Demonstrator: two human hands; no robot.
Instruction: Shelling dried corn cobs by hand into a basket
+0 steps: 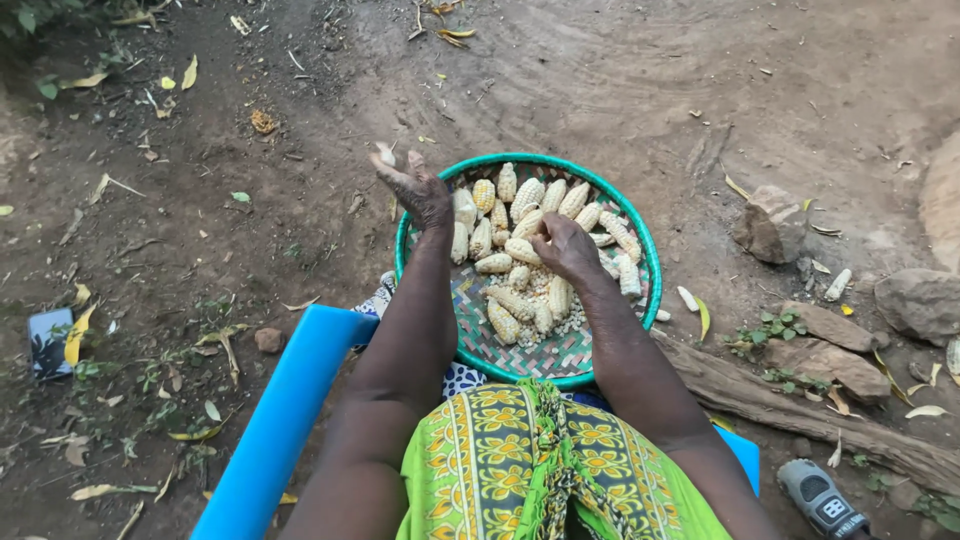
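Woven basket (643, 243); two hands (565, 245) over heaped maize cobs (525, 200)

One round woven basket (648, 262) with a green rim; roughly twenty maize cobs (527, 196) in it, plus loose kernels (570, 320) too many to count; two hands (424, 190); one blue chair (290, 405); one phone (48, 341); several stones (772, 222).

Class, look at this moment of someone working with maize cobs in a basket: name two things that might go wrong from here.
1. The basket sits at the person's knees with loose kernels near its front rim; a nudge might spill them onto the dirt.
2. The left hand is lifted over the rim, beside the cobs, so anything dropped from it may land on the ground, among leaves.
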